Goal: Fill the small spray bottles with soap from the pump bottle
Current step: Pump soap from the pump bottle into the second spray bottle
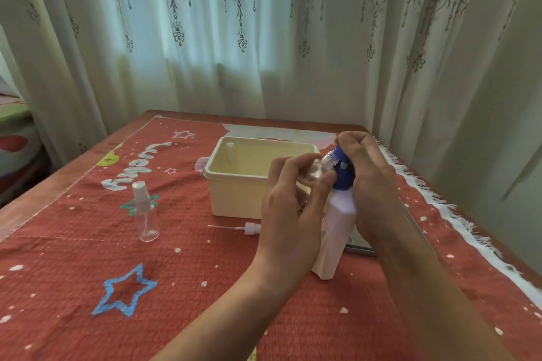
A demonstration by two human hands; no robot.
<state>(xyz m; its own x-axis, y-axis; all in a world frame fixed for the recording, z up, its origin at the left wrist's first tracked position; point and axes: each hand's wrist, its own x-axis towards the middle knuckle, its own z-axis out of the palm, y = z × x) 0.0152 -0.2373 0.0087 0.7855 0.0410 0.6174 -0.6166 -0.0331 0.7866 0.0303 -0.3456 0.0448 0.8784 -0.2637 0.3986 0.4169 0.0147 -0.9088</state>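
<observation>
Gripping a small clear plastic bottle (315,168) at the blue pump head (343,168), the left hand (289,208) fills while the right hand (371,182) presses; a capped clear spray bottle (145,214) left of it looks empty.

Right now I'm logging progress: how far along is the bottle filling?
Done: one sprayer head lies unscrewed on the cloth. In hand: left hand holds an open small bottle at the pump bottle nozzle, right hand on the pump. Left: capped bottle looks empty.
</observation>
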